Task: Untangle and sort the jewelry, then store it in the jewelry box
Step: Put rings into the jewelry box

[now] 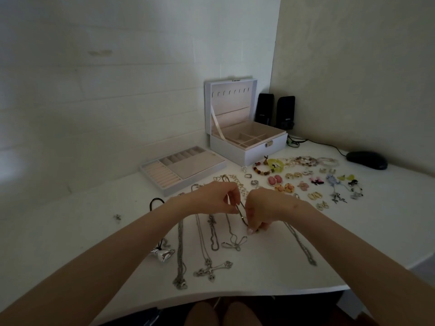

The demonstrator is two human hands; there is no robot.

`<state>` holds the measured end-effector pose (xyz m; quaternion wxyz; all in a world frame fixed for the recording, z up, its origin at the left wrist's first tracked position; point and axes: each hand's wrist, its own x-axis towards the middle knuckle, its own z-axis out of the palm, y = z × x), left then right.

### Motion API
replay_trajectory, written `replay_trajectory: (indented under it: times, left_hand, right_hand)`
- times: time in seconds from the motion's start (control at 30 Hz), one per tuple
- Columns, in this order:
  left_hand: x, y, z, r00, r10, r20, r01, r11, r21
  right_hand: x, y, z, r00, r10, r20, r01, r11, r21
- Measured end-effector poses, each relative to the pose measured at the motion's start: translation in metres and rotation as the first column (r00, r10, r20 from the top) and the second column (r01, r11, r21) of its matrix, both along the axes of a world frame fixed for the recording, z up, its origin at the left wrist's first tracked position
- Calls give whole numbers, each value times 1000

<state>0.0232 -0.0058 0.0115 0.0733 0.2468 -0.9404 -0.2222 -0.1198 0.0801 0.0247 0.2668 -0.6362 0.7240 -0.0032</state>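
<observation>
Two black speakers (pixel 265 109) in the corner, black mouse (pixel 367 160) with cable (pixel 324 144), white desk (pixel 70 220)

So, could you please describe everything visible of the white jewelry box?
The jewelry box is white outside with pale pink lining. Its lid stands open and upright, with a row of small hooks inside and a ribbon running to the base. The base is split into compartments that look empty, and a metal latch sits on its front. It stands at the back of the white table, beside two black speakers.
</observation>
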Motion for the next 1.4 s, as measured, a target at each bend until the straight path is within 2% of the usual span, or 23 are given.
replay_trajectory:
  times: [0.13,0.27,0.4,0.63,0.8,0.9,1.1,1.23,1.3,1.4]
  left_hand:
    - [-2,3,1,1000,6,-15,-6,1000,12]
    - [-3,2,2,1000,-7,-1,7,1000,-10]
    - [-5,-5,-3,997,37,-62,-39,999,-31]
    - [-7,-22,-9,987,130,-92,-138,987,-85]
    - [-35,-35,-3,990,118,-75,-129,979,-161]
    - [-67,-49,2,989,126,-82,-141,966,-218]
    - [-122,-72,-3,983,145,-116,-165,969,-186]
    - [-145,-84,-13,993,115,15,-110,974,-199]
    - [-151,-87,-16,992,117,34,-106,966,-237]
    - [-156,-94,-17,991,110,-79,-125,967,-222]
  right_hand:
    - [-2,2,1,999,33,-30,-35,997,-68]
    - [-7,1,0,1000,2,-24,-8,967,-255]
    - [-25,0,-7,998,-62,-26,48,926,-375]
    - [-49,-7,-6,988,-156,-20,134,900,-415]
    - [-90,-45,0,929,-369,-28,315,828,-464]
    - [-114,-66,-1,895,-439,-76,351,800,-486]
    - [-130,-96,-9,879,-448,-162,344,833,-433]
    - [-135,-111,-18,897,-391,-206,296,878,-376]
    - [-137,-117,-20,891,-413,-188,320,865,-385]
    - [-141,-121,-10,912,-398,-95,323,843,-430]
